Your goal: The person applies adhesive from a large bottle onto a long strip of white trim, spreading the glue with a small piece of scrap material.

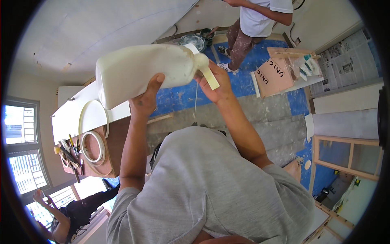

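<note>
A large white plastic jug [142, 69] lies tipped on its side in the air in front of me, its neck toward the right. Under its body my left hand [147, 96] is wrapped, thumb up along the side. My right hand [217, 83] is at the jug's neck, fingers closed around a short pale-yellow strip [210, 78] that slants down beside the mouth. Below the right hand hangs a thin pale line; whether it is poured liquid or a thread I cannot tell. Part of the right fingers is hidden behind the strip and neck.
To the left, a wooden bench [115, 152] carries a coil of cream edging [92, 146], hand tools [70, 154] and a white panel [67, 120]. Ahead stand a co-worker [258, 20] and buckets [193, 41]. Pink boards [272, 75] lie right. Another person [77, 209] is lower left.
</note>
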The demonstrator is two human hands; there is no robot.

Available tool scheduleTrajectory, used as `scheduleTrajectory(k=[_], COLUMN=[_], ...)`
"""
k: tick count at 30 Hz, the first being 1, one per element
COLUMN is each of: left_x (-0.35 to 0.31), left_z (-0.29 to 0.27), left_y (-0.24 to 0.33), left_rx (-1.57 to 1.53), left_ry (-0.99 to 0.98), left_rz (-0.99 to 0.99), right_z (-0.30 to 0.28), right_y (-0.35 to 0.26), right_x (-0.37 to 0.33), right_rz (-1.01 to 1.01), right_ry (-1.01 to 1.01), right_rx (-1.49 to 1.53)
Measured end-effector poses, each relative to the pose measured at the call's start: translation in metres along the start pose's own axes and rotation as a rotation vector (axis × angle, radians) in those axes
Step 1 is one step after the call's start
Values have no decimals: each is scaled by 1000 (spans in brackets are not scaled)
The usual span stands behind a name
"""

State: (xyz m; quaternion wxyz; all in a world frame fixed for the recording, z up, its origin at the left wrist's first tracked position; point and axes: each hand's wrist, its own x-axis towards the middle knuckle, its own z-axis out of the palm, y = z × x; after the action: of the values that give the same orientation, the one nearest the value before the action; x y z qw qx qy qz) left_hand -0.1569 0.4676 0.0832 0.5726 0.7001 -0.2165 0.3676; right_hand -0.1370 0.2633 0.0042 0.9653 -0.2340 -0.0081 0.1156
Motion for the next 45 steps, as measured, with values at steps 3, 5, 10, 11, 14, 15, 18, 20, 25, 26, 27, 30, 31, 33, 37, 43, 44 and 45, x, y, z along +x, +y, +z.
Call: scheduleTrajectory(k=[3,5,10,11,14,15,18,20,25,26,27,30,31,33,37,43,44,45], left_x=[-1,-4,-2,-3,-1,-2,-3,-1,0,-1,-3,1,1,3,0,-11,-11,-7], left_z=[-6,-3,-1,0,-1,0,-6,1,7,9,7,1,2,7,2,3,1,1], left_y=[-20,-10,-10,-8,-8,-9,-23,-20,-27,-25,-24,-30,-28,-21,-31,-37,-37,-37], left_rx=[-69,-2,152,154,127,106,224,72,-123,-145,-110,103,91,70,37,-89,-97,-105], left_ry=[-1,28,-27,-19,-1,1,-30,8,60,73,67,7,29,73,19,35,8,-17], left_rz=[-206,-169,-77,-98,-88,-76,-178,-92,-232,-227,-220,-178,-208,-263,-182,-186,-173,-157], right_z=[-1,1,4,6,14,12,9,11,9,11,10,3,2,3,-2,11,11,11], right_y=[-2,0,3,2,3,3,2,3,1,0,0,2,3,4,3,7,7,7], right_x=[-1,1,2,1,2,2,4,6,8,9,9,10,11,13,15,13,13,14], right_rz=[47,76,60,65,57,54,55,68,61,65,62,53,48,59,91,109,107,103], right_ry=[-61,-33,27,7,159,96,29,146,76,135,95,-1,-18,9,27,137,145,158], right_rx=[113,170,197,196,229,221,207,215,208,212,211,199,189,175,127,70,63,68])
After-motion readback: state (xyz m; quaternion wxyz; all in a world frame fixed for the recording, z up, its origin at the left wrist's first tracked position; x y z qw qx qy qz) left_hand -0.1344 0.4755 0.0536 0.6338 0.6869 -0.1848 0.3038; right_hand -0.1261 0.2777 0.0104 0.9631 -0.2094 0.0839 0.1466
